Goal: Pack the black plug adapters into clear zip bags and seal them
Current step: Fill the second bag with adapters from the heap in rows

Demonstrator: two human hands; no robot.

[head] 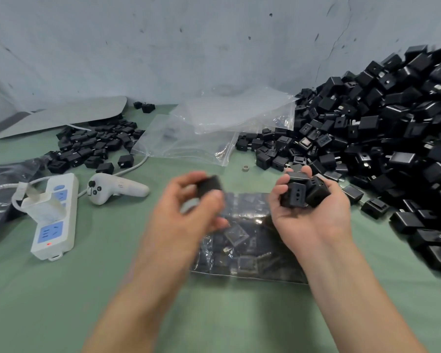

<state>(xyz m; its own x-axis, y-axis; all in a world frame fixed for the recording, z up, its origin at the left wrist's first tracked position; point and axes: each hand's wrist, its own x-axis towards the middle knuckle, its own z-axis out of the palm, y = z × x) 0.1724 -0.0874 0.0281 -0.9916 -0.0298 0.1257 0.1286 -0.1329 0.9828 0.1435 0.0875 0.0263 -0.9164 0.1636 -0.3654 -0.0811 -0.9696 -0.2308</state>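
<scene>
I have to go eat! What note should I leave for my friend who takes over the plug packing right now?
The left hand pinches one black adapter, blurred.
The right hand holds a handful of adapters.
One filled bag lies under both hands; its seal cannot be told.
The empty clear bags lie behind it.
The big pile at right and the smaller pile at left are loose.
Left to do: bag what is held, seal, then work through the piles.

Single head-worn wide-angle view, forward and down, close above left hand (189, 212) and right hand (313, 210)
</scene>
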